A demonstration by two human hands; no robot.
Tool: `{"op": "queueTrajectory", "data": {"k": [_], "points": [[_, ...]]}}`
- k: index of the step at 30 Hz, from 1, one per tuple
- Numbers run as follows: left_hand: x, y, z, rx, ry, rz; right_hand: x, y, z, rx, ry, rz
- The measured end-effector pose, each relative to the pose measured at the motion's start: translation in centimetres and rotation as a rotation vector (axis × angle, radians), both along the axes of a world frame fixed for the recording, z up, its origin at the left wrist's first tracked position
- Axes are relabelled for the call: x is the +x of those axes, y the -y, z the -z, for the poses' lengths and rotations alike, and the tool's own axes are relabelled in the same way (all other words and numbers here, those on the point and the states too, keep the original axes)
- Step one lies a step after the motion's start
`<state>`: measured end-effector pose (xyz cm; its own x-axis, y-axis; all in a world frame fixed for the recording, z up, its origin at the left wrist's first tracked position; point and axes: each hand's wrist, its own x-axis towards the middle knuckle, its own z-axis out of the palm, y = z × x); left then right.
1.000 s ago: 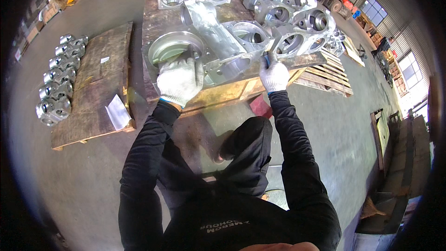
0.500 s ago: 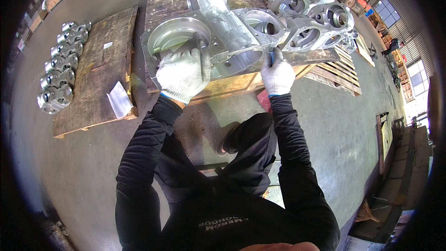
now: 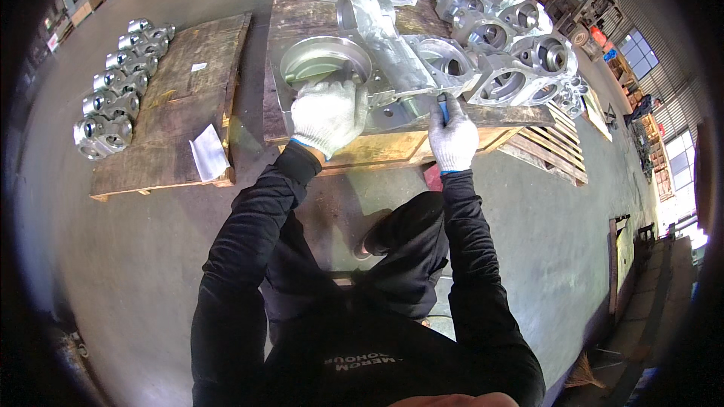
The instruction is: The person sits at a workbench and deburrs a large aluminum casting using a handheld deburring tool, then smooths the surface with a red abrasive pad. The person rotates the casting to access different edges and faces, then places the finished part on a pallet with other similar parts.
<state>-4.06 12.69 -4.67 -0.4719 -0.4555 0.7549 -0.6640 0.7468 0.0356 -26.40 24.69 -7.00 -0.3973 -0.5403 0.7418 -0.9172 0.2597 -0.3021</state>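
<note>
A large silvery metal casting (image 3: 392,56) with round bores lies at the near edge of a wooden pallet (image 3: 280,15). My left hand (image 3: 328,117), in a white knit glove, closes over the near rim of its left bore; the fingertips are partly hidden inside. Gloved alike, my right hand (image 3: 452,139) grips a small blue-handled tool (image 3: 443,111) upright by the casting's near edge. The tool's kind and working end are too small to make out.
Several similar castings (image 3: 486,34) crowd the pallet's back and right. Left of it lies a low wooden pallet (image 3: 170,105) with a paper sheet (image 3: 209,152) and a row of smaller metal parts (image 3: 113,102). A slatted pallet (image 3: 554,147) stands at the right. My legs are below.
The view has shifted, so the pallets and castings appear farther right and lower. Both hands stay at about the same places on the casting; the right still grips the blue-handled tool.
</note>
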Motion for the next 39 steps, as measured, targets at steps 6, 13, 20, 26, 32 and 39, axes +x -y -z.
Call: {"op": "queueTrajectory", "data": {"k": [6,13,20,26,32,39], "points": [[0.0,0.3,0.0,-0.031,-0.016,0.023,-0.3,0.5,0.3,0.05,-0.089,0.041],[-0.3,0.6,0.4,-0.056,-0.054,0.014,0.5,1.6,1.6,0.043,-0.079,0.072],[-0.6,0.6,0.6,-0.036,-0.05,-0.012,3.6,2.3,1.3,0.046,-0.05,0.18],[-0.5,-0.1,0.1,0.012,-0.026,-0.065,8.3,2.2,0.8,0.149,0.05,0.086],[0.0,-0.5,-0.5,-0.017,-0.026,-0.059,8.0,0.8,-1.0,0.082,0.185,-0.236],[0.0,-0.4,1.0,-0.018,-0.131,-0.039,8.3,7.1,-8.3,0.083,-0.204,-0.475]]}}
